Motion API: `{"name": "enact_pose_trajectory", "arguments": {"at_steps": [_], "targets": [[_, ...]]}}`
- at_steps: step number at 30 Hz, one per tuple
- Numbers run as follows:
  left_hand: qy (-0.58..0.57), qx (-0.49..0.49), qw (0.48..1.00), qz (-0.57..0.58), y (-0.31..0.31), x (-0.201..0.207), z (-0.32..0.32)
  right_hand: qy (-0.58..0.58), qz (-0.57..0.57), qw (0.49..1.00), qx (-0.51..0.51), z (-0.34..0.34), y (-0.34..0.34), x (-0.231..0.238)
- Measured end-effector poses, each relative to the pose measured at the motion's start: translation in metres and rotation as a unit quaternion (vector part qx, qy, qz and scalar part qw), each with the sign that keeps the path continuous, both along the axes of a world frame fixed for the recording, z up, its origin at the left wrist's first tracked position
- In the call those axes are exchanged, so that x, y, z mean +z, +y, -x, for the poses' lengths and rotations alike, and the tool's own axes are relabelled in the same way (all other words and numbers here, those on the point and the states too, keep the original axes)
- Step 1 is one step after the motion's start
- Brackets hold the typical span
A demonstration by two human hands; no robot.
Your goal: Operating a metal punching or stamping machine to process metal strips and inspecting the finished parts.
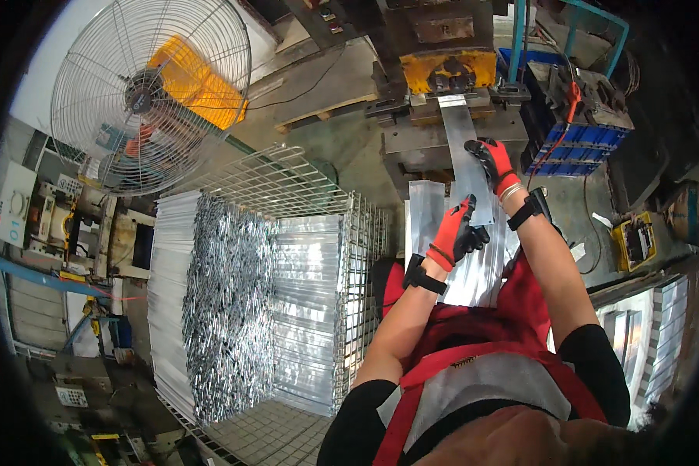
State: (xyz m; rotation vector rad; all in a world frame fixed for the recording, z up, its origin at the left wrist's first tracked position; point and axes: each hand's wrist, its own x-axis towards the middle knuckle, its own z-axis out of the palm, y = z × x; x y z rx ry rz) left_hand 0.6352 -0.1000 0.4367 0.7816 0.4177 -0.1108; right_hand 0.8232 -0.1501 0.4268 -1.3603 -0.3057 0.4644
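Nearest me I see the wearer's red trousers, and just past the lap lie shiny metal sheets; what bears them is hidden from me. Of the hands, the left hand sits half curled at the near end of a metal strip, and I cannot tell whether it grips; the right hand holds the strip's right edge, thumb on top. To my left stands a wire cage packed with silvery strips. The strip in hand is long, flat, narrow and dull silver, brighter at its far end, which reaches the yellow-fronted press. Blue crates stand right of it on the grey floor. Farther left, I see a wooden pallet and a large round fan, a yellow crate showing through its guard.
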Motion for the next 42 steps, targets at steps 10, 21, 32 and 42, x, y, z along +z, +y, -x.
{"name": "enact_pose_trajectory", "arguments": {"at_steps": [10,21,32,42], "targets": [[-0.042,0.006,0.999,0.015,-0.001,0.001,0.005,0.031,-0.067,0.996,0.055,0.0,-0.001,0.001],[-0.116,0.058,0.989,-0.068,-0.007,0.033,0.012,-0.029,-0.097,0.994,0.045,-0.011,-0.006,-0.001],[-0.111,0.067,0.982,-0.135,-0.007,0.025,0.01,-0.105,0.033,0.994,0.014,0.024,-0.008,0.051],[-0.191,0.076,0.973,-0.105,-0.009,0.023,0.021,-0.197,-0.025,0.979,0.037,0.006,-0.009,0.027]]}}
